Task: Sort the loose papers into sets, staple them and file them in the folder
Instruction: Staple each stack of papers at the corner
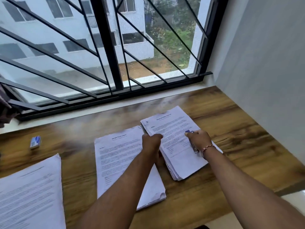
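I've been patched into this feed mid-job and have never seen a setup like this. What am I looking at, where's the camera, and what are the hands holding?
There is no machine here: these are a person's two bare arms. The single picture comes from a camera worn on their head, looking forward and down. A wooden desk stands below a barred window. On it lie three piles of printed paper: a left stack, a middle stack and a right stack, plus a small box. The left hand grips the right stack's edge. The right hand holds what looks like a stapler over it. No folder shows.
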